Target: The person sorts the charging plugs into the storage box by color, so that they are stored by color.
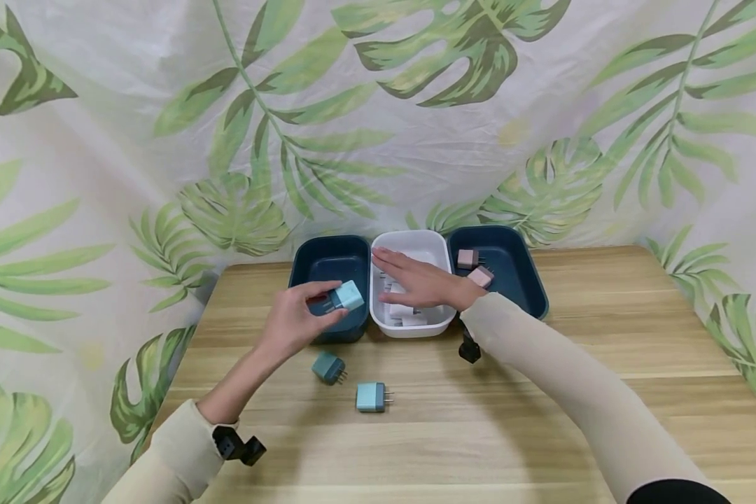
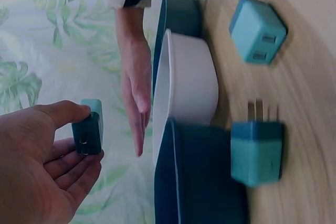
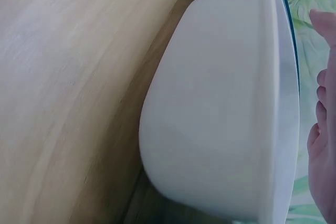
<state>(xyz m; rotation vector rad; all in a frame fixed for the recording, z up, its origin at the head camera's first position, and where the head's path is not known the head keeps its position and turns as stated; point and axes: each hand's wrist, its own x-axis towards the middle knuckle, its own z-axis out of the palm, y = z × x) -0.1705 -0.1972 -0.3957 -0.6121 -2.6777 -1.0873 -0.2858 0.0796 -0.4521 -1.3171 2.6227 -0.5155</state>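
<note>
My left hand [image 1: 296,316] pinches a light-blue and dark-teal plug adapter [image 1: 348,295] between thumb and fingers, above the left dark-blue bin [image 1: 300,274]. In the left wrist view the held plug adapter [image 2: 89,127] is tilted, clear of the bin. My right hand [image 1: 425,282] is spread with straight fingers over the white bin [image 1: 392,327], holding nothing. White chargers [image 1: 409,315] lie in that bin, partly hidden beneath the hand. On the table in front lie two more teal adapters, one turned askew [image 1: 329,367] and one lying straight [image 1: 371,397], prongs pointing right.
A second dark-blue bin [image 1: 529,280] adjoins the white one on the right, with pink chargers [image 1: 468,259] inside. All three bins stand in a row at the back of the wooden table [image 1: 479,434]. Behind them hangs a leaf-patterned cloth [image 1: 441,154].
</note>
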